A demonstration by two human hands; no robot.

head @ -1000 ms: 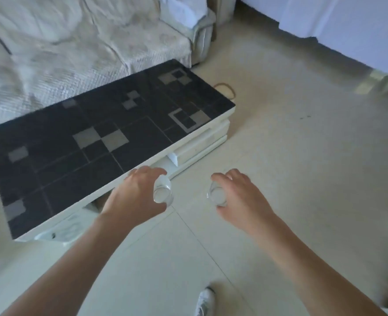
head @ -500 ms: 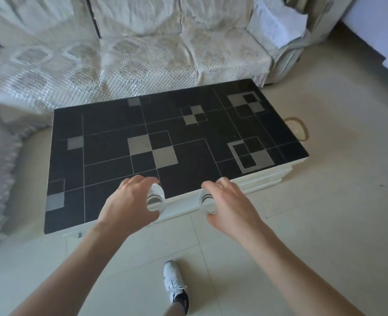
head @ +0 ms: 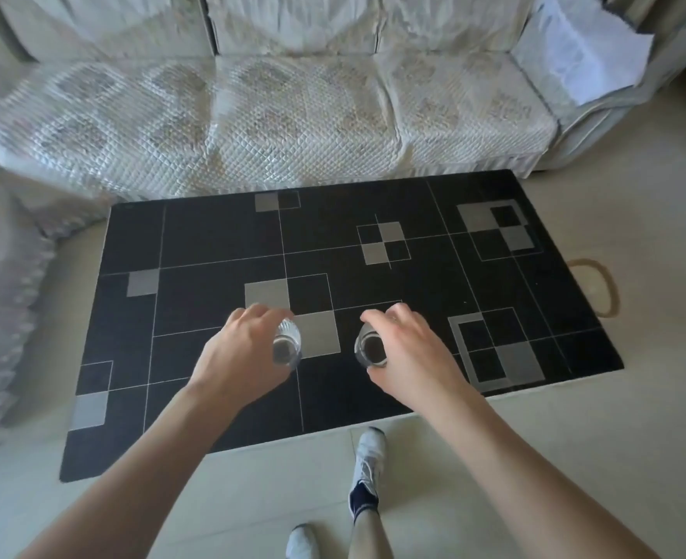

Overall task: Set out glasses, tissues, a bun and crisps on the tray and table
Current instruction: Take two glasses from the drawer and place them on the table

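two clear glasses hang over the near middle of the black patterned counter [head: 220, 244], each carried in its own hand, mouths facing up toward the camera so their long axes run close to vertical. the left glass [head: 287, 349] sits at the inner edge of the left hand [head: 240, 357], whose fingers curl round its side; the right glass [head: 371, 349] is wrapped the same way by the right hand [head: 410, 357]. the glasses are near each other but apart. they seem to be above the surface rather than resting on it, though that is hard to judge from overhead. setting them down calls for a straight drop. no tray shows. a quilted sofa [head: 273, 115] lies beyond the counter.
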